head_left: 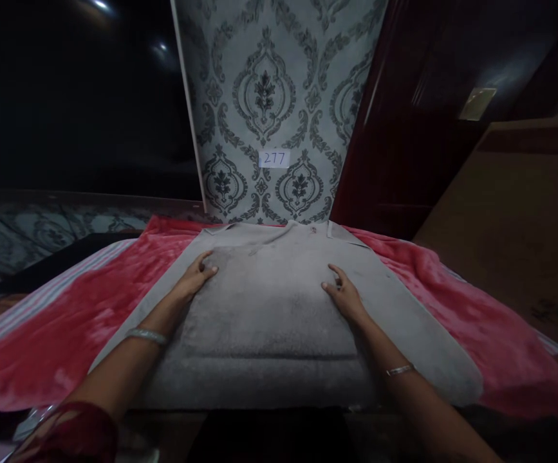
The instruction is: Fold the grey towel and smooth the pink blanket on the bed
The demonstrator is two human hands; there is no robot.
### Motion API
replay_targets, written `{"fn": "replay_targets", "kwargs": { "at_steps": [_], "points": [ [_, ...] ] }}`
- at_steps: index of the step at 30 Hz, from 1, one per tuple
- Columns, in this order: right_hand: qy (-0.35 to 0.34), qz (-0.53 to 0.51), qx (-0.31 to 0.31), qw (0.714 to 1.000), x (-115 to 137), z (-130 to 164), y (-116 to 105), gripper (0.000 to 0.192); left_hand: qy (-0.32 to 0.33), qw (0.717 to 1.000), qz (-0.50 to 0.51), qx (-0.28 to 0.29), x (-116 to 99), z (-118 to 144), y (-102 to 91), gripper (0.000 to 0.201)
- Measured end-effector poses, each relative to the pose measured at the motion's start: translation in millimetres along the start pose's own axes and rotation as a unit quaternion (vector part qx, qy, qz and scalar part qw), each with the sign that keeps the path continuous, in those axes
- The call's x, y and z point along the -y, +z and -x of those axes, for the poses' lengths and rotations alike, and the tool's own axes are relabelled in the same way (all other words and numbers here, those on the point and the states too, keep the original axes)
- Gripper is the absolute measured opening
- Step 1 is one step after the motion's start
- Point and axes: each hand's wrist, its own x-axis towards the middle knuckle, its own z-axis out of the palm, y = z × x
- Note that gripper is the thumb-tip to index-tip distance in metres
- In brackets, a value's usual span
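A grey folded cloth [271, 315] lies flat on a larger grey mat or cloth [418, 347]. It looks like a garment, but its kind is not clear. My left hand [196, 273] is at the far left corner of the folded piece, thumb and forefinger apart. Across from it, at the right side, is my right hand [346, 292], its thumb and forefinger also spread. Both hands are at or just above the fabric; whether they touch it I cannot tell. A thick fold runs along the near side.
A red plush blanket [85, 315] is spread under the grey layers. Behind stand a patterned wall [264, 58] with a paper label [274, 159], a dark screen [76, 96] at left, a dark red door [404, 128] and a cardboard box [515, 212] at right.
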Motion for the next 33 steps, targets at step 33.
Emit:
{"fn": "replay_targets", "kwargs": {
  "at_steps": [33],
  "points": [
    [-0.039, 0.336, 0.092, 0.937, 12, -19, 38, 0.062, 0.13, 0.854, -0.499, 0.079, -12, 19, 84.5, 0.064]
  ]
}}
